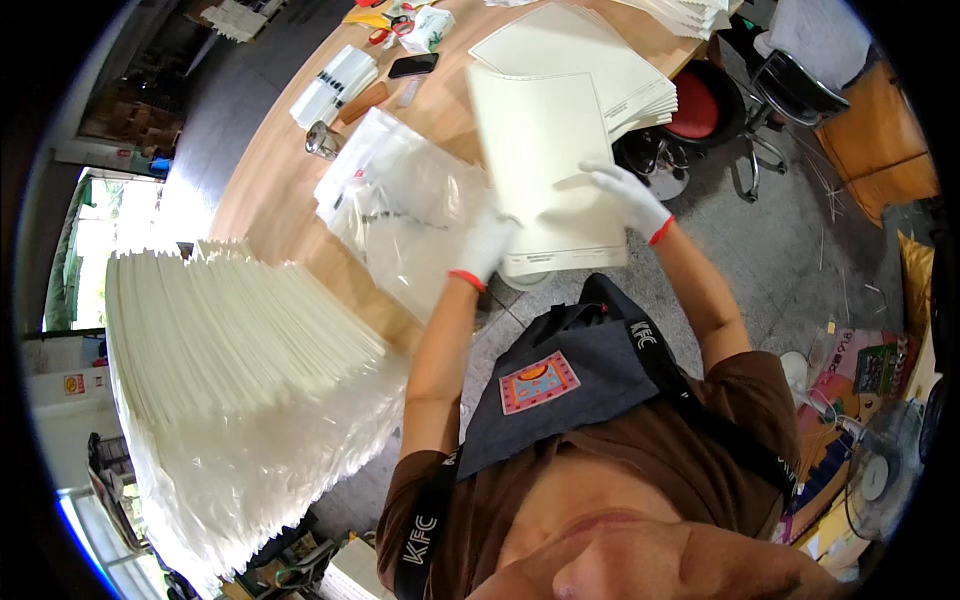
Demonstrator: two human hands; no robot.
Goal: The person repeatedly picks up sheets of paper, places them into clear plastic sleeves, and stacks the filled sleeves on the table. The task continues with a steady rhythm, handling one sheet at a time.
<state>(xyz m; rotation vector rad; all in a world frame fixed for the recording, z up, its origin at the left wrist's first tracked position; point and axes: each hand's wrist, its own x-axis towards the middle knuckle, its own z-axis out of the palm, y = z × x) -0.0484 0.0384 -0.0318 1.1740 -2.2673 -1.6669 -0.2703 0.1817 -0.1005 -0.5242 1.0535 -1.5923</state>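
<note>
In front of my body is a large cream paper sheet (pixel 545 130), tilted over the table's near edge, perhaps with more than one layer. My left hand (pixel 490 245), in a white glove with a red cuff, grips its lower left side. My right hand (pixel 628 198), gloved the same way, holds its right edge, fingers reaching over the surface. Just behind it, a fanned pile of similar cream sheets (pixel 575 45) lies on the table. Left of the sheet, beside my left hand, clear plastic bags (pixel 400 205) lie flat and overlapping.
On the wooden table (pixel 270 150) are a glass jar (pixel 323 141), a phone (pixel 413 65), a packet of plastic sleeves (pixel 335 85) and scissors (pixel 402 24). A tall plastic-wrapped stack (pixel 240 330) rises at left. A chair (pixel 795 90) and a fan (pixel 880 475) stand at right.
</note>
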